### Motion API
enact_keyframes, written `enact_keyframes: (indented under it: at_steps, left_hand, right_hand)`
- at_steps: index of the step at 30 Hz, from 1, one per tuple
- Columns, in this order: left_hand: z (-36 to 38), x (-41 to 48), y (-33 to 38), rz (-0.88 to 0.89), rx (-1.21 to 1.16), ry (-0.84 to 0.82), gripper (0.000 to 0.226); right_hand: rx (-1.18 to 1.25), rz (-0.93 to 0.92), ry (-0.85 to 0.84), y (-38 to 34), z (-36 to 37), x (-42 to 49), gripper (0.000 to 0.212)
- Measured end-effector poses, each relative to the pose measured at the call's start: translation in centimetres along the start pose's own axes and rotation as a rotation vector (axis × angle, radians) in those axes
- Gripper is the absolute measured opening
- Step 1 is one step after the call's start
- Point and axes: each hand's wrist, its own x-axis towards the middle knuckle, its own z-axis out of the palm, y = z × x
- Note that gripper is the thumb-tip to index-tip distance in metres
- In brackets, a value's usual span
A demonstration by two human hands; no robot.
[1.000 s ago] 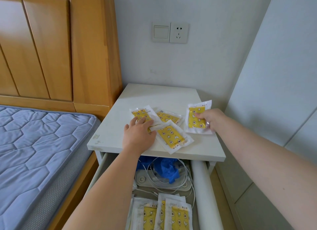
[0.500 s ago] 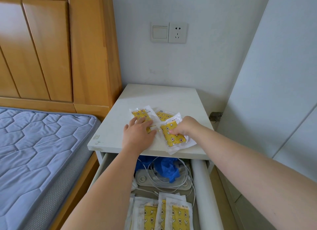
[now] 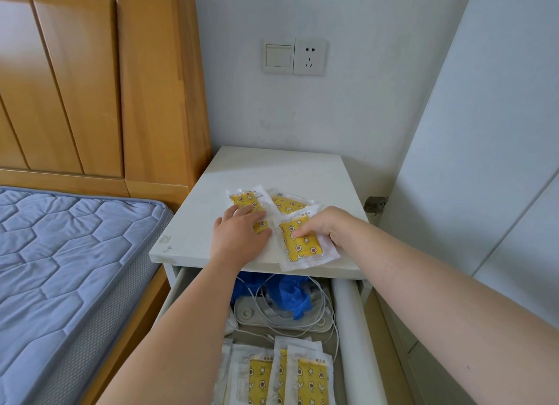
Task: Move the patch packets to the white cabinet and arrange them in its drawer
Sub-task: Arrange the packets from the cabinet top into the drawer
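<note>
Several yellow-and-white patch packets lie on the white cabinet [image 3: 273,167]. My left hand [image 3: 239,233] rests flat on the left packet [image 3: 245,199], fingers straight. My right hand [image 3: 325,224] pinches the front packet [image 3: 304,249], which overhangs the cabinet's front edge and seems to lie on another one. A third packet [image 3: 287,204] lies behind, partly covered. Below, the drawer [image 3: 351,329] stands pulled out, with more packets [image 3: 311,380] lined up in its near end.
The drawer's far end holds a white power strip [image 3: 281,321], tangled white cables and a crumpled blue bag [image 3: 292,292]. A wooden bed with a blue mattress [image 3: 69,253] is on the left. A white wardrobe [image 3: 484,177] stands close on the right.
My right hand carried its packet from the right side of the cabinet top leftward onto the front packet and now grips there. My left hand stayed on the left packet.
</note>
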Motion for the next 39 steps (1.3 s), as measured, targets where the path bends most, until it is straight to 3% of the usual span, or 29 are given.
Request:
enact_keyframes:
  at_steps: [5,11,13,20,24,27,30,33,36,39]
  left_hand:
    - [0.1,0.1,-0.2,0.006,-0.004,0.010,0.046]
    - [-0.2,-0.2,0.0,0.003,-0.095,0.086,0.056]
    - [-0.3,-0.2,0.0,0.003,-0.122,0.093,0.057]
    - [-0.5,-0.9,0.3,0.040,-0.231,0.158,0.029]
    - [-2.3,-0.8,1.2,-0.109,-0.448,0.113,0.049]
    - [-2.9,0.4,1.3,-0.182,-0.255,0.121,0.045]
    - [-3.1,2.1,1.3,-0.244,-0.057,-0.107,0.066]
    - [-3.9,3.3,2.1,-0.195,0.216,-0.334,0.078]
    - [-4.8,3.7,3.2,-0.215,0.277,-0.491,0.080]
    - [-4.4,3.9,3.1,-0.211,0.259,-0.529,0.079]
  right_hand:
    - [0.286,-0.150,0.061,1.6,-1.3,0.5,0.021]
    - [0.985,-0.289,0.109,5.8,-3.2,1.0,0.012]
    - [1.077,-0.288,0.158,6.2,-3.3,1.3,0.011]
    - [1.037,-0.282,0.255,5.8,-2.6,1.7,0.034]
    - [0.991,-0.286,0.286,5.9,-2.5,2.1,0.025]
    - [0.975,-0.311,0.275,6.1,-2.5,2.2,0.021]
    - [0.947,-0.344,0.282,6.1,-2.5,2.2,0.020]
    - [0.922,-0.355,0.287,6.2,-2.6,2.2,0.024]
    - [0.957,-0.351,0.267,6.3,-2.6,2.2,0.028]
    - [0.950,-0.345,0.262,6.3,-2.6,2.4,0.035]
